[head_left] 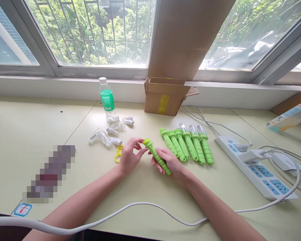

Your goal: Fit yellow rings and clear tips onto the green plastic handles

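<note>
My right hand (169, 162) is wrapped round the lower part of a green flashlight handle (154, 152), which tilts up to the left. A yellow ring (146, 141) sits round its open top end. My left hand (131, 155) has its thumb and forefinger pinched at that ring. Just beside the left hand, a few loose yellow rings (118, 154) lie on the table. To the right of my right hand rests a row of several green handles (182, 150); the three at the right carry clear caps (192, 129), while the others show bare threaded tops.
Several clear plastic caps (104, 137) and white-ended pieces lie beyond my left hand. Behind them stand a water bottle (107, 98) and an open cardboard box (160, 100). A power strip (256, 170) lies right; its white cable (130, 206) crosses the front. A blurred-out object (51, 172) lies left.
</note>
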Motion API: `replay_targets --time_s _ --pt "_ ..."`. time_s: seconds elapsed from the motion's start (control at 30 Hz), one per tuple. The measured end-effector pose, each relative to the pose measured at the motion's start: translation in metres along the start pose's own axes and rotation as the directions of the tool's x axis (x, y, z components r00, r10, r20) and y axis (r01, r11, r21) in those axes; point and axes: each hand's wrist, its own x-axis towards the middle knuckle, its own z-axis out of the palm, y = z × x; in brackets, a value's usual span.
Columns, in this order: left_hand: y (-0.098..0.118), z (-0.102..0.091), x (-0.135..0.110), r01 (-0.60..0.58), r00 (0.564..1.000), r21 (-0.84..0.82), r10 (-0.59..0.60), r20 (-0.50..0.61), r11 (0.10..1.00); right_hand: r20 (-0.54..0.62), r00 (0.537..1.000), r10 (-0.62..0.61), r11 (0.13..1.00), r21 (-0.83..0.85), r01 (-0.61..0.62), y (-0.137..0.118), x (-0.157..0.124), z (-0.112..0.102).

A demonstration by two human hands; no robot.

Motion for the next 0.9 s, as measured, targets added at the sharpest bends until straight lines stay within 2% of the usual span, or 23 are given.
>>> replay_targets --time_s 0.3,0.67,0.9 --pt "0.0016 -0.0011 0.0006 -0.084 0.996 0.026 0.084 -0.027 0.996 0.0 1.0 0.009 1.0 -0.01 -0.009 -0.0031 -0.0027 0.0034" --pt "0.0004 -0.0026 0.0027 -0.045 0.999 0.067 0.043 0.027 0.997 -0.007 1.0 0.007 1.0 -0.02 -0.008 0.0001 -0.0011 0.0022" --pt "0.0007 -0.0021 0.0012 -0.069 0.997 0.003 0.069 0.027 0.998 -0.093 0.995 -0.026 0.99 -0.138 0.013 -0.0014 -0.0038 0.0038"
